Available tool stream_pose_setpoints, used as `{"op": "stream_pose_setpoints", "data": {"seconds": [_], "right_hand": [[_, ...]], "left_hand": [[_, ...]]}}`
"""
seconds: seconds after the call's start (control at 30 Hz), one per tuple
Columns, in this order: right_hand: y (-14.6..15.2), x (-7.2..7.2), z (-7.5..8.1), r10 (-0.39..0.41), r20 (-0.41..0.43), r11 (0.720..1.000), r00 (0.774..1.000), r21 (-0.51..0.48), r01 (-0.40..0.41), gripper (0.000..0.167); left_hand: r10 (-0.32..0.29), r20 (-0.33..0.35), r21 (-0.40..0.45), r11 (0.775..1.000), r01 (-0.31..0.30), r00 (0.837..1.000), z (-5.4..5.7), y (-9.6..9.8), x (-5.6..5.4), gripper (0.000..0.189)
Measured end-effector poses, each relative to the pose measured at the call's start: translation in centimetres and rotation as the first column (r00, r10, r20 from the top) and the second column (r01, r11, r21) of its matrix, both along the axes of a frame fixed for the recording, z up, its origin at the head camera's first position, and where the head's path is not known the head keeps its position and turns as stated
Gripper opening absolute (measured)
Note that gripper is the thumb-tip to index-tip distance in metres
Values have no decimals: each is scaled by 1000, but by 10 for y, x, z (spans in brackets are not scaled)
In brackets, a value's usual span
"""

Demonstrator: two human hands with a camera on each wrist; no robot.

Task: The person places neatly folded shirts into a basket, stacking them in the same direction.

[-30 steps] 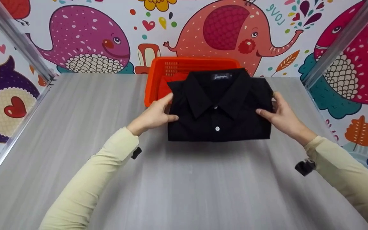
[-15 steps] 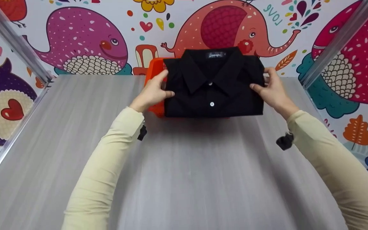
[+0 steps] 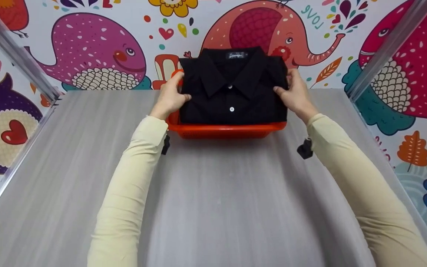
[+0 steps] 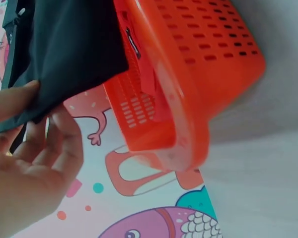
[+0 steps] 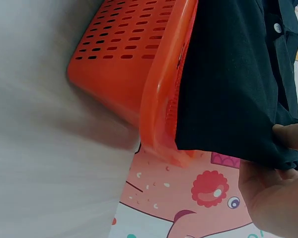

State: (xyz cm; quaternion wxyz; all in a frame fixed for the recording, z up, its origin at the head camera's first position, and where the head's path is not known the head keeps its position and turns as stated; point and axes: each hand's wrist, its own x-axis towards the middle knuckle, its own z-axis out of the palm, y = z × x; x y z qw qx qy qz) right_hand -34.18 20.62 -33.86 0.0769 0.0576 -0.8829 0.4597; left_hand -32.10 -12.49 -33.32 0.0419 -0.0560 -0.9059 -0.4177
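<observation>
A folded black shirt (image 3: pixel 213 107) with a collar and white buttons hangs over the orange basket (image 3: pixel 228 131). My left hand (image 3: pixel 169 95) grips its left side, thumb in front and fingers behind. On the other side my right hand (image 3: pixel 298 95) holds the shirt the same way. Both wrist views show the shirt's lower edge just above the basket's rim, apart from it. Inside the basket, red cloth (image 4: pixel 148 74) shows in the left wrist view. The shirt hides most of the basket's inside in the head view.
The basket stands on a grey table (image 3: pixel 213 193), at its back edge. Behind rises a wall (image 3: pixel 98 48) printed with cartoon animals. Metal posts (image 3: pixel 387 48) stand at the back corners.
Both hands have carried the black shirt away from me and a little to the left. It was in front of the basket; now it is over it. The basket has stayed put.
</observation>
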Motion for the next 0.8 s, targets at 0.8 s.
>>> {"op": "stream_pose_setpoints", "data": {"seconds": [0.8], "right_hand": [[32, -6, -22, 35, 140, 976, 990, 209, -64, 47]], "left_hand": [[111, 135, -38, 994, -107, 985, -29, -45, 12, 54]]}}
